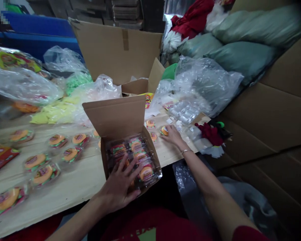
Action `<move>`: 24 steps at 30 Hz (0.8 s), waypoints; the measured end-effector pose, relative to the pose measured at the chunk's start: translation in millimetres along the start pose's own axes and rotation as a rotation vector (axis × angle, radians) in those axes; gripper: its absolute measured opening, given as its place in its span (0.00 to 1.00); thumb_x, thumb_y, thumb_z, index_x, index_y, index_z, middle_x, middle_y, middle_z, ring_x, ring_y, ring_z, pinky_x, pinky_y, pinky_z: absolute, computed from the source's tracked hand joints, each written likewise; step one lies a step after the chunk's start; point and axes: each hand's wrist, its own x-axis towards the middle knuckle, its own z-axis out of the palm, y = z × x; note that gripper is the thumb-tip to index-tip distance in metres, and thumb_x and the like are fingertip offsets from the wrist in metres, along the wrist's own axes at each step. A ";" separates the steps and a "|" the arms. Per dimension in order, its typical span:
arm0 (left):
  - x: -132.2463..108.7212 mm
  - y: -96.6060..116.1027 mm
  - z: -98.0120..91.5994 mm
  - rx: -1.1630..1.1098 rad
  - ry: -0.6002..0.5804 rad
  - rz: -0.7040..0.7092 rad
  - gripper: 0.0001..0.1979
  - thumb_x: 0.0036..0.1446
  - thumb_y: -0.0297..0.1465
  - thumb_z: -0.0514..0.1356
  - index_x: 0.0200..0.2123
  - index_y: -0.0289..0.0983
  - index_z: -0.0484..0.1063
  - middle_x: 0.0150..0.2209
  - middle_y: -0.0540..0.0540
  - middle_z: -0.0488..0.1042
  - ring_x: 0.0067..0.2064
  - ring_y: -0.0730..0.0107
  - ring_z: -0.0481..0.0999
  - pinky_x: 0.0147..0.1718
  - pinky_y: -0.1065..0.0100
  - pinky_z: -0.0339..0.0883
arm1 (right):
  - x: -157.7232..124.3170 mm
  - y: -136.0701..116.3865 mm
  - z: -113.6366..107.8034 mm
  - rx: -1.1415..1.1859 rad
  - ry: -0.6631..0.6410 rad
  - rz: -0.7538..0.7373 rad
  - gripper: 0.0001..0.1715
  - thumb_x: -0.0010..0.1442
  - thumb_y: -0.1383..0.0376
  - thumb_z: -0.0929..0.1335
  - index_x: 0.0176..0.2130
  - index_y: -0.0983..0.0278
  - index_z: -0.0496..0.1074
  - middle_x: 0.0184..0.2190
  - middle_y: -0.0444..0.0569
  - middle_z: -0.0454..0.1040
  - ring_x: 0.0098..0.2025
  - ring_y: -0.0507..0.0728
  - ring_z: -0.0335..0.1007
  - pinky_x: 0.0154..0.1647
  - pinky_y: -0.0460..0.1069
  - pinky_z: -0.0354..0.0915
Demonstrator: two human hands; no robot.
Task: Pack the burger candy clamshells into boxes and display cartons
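An open cardboard box [115,115] stands at the table's front edge, its lid raised. Inside are several packaged toy burgers [139,154] in clear plastic. My left hand [121,187] lies over the box with its fingers spread on the packs, hiding some of them. To the right of the box, my right hand [174,136] has its fingers closed around a toy burger [164,131] at the table. Beside it are two more toy burgers, one at the back [149,124] and one nearer the box [153,136].
Several packaged toy burgers [35,161] lie on the table [85,184] to the left. A printed carton [2,157] sits at the left edge. Behind are yellow pieces [55,112], a large carton [102,50] and clear plastic bags [205,83]. Dark red cloth [210,134] lies at right.
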 end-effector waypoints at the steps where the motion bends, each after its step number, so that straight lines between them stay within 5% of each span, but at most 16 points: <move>1: 0.1 0.0 0.1 0.004 0.008 0.001 0.39 0.61 0.47 0.55 0.70 0.51 0.41 0.72 0.49 0.40 0.70 0.30 0.35 0.61 0.32 0.51 | 1.9 -1.0 -0.3 0.045 0.019 0.027 0.31 0.45 0.64 0.75 0.49 0.66 0.69 0.55 0.61 0.66 0.58 0.69 0.60 0.60 0.60 0.57; 4: -0.8 -0.7 3.1 0.021 0.039 0.003 0.39 0.61 0.47 0.55 0.70 0.51 0.43 0.72 0.48 0.42 0.70 0.30 0.36 0.60 0.32 0.54 | 7.2 -0.3 -7.6 0.255 0.073 0.110 0.33 0.43 0.63 0.74 0.50 0.64 0.68 0.51 0.59 0.69 0.55 0.68 0.64 0.57 0.61 0.61; 9: -2.2 -4.6 9.2 0.029 0.063 0.002 0.39 0.61 0.46 0.56 0.70 0.52 0.42 0.72 0.48 0.41 0.70 0.32 0.39 0.56 0.36 0.62 | -8.0 4.0 -28.5 0.853 0.027 0.178 0.30 0.57 0.44 0.62 0.48 0.62 0.68 0.40 0.52 0.76 0.40 0.61 0.75 0.36 0.55 0.72; 12: -1.6 -6.0 9.5 0.036 0.069 0.011 0.38 0.61 0.48 0.54 0.70 0.51 0.42 0.72 0.48 0.42 0.70 0.31 0.39 0.56 0.36 0.61 | -23.0 -11.7 -35.7 1.430 -0.010 0.208 0.28 0.53 0.43 0.67 0.43 0.60 0.71 0.40 0.50 0.78 0.40 0.60 0.76 0.35 0.54 0.73; 14: -1.1 -5.2 8.2 0.039 0.056 0.015 0.38 0.61 0.48 0.54 0.70 0.51 0.42 0.72 0.47 0.43 0.70 0.31 0.38 0.57 0.35 0.60 | -29.1 -33.6 -39.4 1.557 -0.004 0.202 0.25 0.48 0.47 0.73 0.40 0.59 0.71 0.39 0.48 0.78 0.40 0.59 0.75 0.38 0.54 0.73; 17: -0.8 -1.6 4.6 0.037 0.017 0.013 0.38 0.62 0.48 0.53 0.70 0.49 0.43 0.72 0.46 0.43 0.70 0.30 0.36 0.59 0.33 0.56 | -31.7 -79.0 -47.1 1.393 -0.037 0.000 0.26 0.47 0.52 0.75 0.43 0.59 0.71 0.41 0.46 0.77 0.41 0.57 0.74 0.42 0.52 0.71; 24: -1.3 5.4 -5.2 0.006 -0.085 -0.039 0.38 0.62 0.48 0.53 0.70 0.48 0.42 0.72 0.45 0.39 0.70 0.33 0.30 0.63 0.35 0.46 | -15.7 -162.5 -38.5 0.449 -0.332 -0.589 0.34 0.51 0.63 0.74 0.54 0.63 0.62 0.50 0.54 0.71 0.49 0.60 0.69 0.50 0.54 0.65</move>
